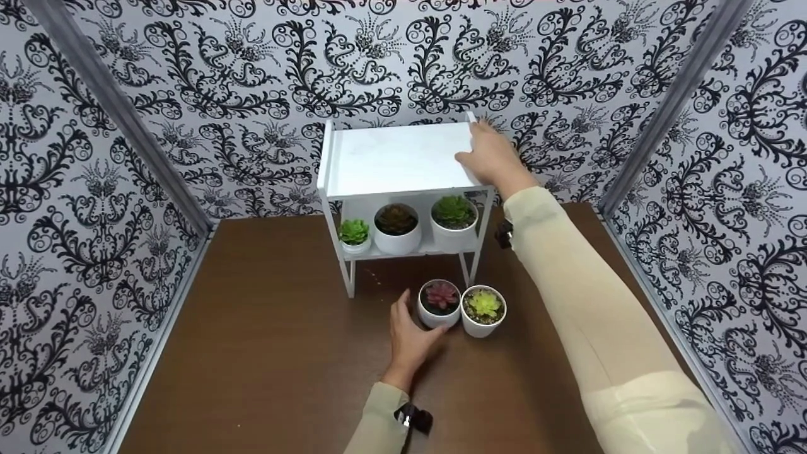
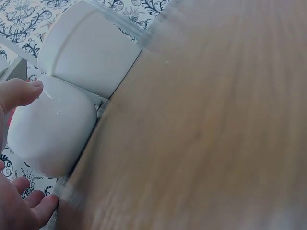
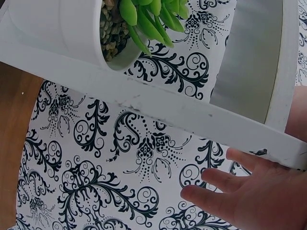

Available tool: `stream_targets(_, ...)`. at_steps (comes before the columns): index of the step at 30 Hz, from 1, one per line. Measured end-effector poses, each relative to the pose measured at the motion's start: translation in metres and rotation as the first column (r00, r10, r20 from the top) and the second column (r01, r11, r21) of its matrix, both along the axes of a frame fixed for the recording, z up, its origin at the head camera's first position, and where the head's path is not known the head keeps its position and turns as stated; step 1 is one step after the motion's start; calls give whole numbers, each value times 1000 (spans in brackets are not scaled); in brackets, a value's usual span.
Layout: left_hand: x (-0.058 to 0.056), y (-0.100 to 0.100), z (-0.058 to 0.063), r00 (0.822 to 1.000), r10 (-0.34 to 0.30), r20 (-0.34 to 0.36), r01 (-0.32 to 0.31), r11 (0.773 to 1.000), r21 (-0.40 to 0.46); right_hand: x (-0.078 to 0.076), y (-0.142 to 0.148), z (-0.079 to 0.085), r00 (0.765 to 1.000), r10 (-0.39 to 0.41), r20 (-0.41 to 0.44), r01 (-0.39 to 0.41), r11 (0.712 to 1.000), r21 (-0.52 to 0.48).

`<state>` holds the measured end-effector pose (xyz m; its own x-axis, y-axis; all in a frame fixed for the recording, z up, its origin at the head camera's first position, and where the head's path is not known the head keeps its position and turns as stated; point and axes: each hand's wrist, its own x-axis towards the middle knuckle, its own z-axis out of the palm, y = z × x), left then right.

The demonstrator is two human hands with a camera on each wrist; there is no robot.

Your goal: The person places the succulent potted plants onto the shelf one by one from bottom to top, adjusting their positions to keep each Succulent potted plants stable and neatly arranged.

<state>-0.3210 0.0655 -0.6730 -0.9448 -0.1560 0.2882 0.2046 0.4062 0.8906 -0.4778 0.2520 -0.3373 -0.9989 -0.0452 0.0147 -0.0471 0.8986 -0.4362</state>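
My left hand [image 1: 411, 340] is spread around a white pot with a dark red succulent [image 1: 440, 296] on the table. Its thumb is at the pot's front and its fingers stand off the left side. The left wrist view shows the thumb overlapping the smooth white pot [image 2: 55, 127], fingers apart below. Right beside it stands a white pot with a yellow-green succulent [image 1: 484, 309]. My right hand [image 1: 495, 157] holds the right end of a white two-tier shelf [image 1: 397, 154], thumb over the top board. Its other fingers [image 3: 216, 203] stretch outside the frame in the right wrist view.
On the lower tier stand a small bright green succulent [image 1: 355, 234], a brown one [image 1: 397, 230] and a larger green one [image 1: 454, 221], all in white pots. The shelf stands on a brown table [image 1: 271, 353], enclosed by patterned walls [image 1: 252, 75].
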Motion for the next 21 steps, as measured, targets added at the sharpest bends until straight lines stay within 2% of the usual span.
stream_targets(14,-7,2,-2,999,-3,47,3,1000,-3,0,-1,-1,1000,13,-16,-14,1000,-15)
stream_targets(21,-9,6,-5,1000,-8,30,9,1000,-27,0,0,0,1000,19,-24,-19,1000,3)
